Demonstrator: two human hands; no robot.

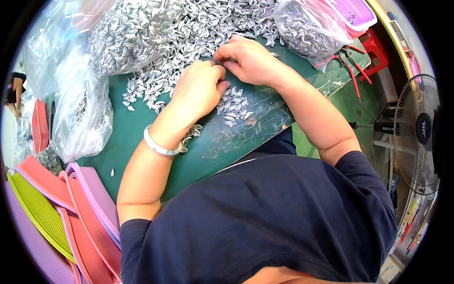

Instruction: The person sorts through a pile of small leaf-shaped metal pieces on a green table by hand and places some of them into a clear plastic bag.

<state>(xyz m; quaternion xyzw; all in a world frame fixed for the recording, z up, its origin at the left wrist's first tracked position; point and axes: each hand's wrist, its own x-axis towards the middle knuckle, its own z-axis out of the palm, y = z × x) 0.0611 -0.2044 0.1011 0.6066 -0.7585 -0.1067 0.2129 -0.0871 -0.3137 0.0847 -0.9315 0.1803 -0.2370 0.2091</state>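
Note:
A large heap of small silver leaf-shaped pieces [196, 40] covers the far side of the green table [137, 137]. At the heap's near edge my left hand [199, 87], with a pale bangle [158, 145] on its wrist, is closed with curled fingers. Close beside it, almost touching, my right hand [246, 60] is also closed, thumb against fingers. Whatever either one pinches is hidden or too small to make out. A smaller group of silver pieces [234, 106] lies below my hands, and a few more pieces [191, 135] show beside my left wrist.
Clear plastic bags of silver pieces [130, 40] [309, 38] flank the heap. Red-handled pliers [352, 66] rest at the table's right corner near a pink basket [357, 16]. Stacked coloured baskets [71, 213] stand at left; a fan [418, 132] is at right.

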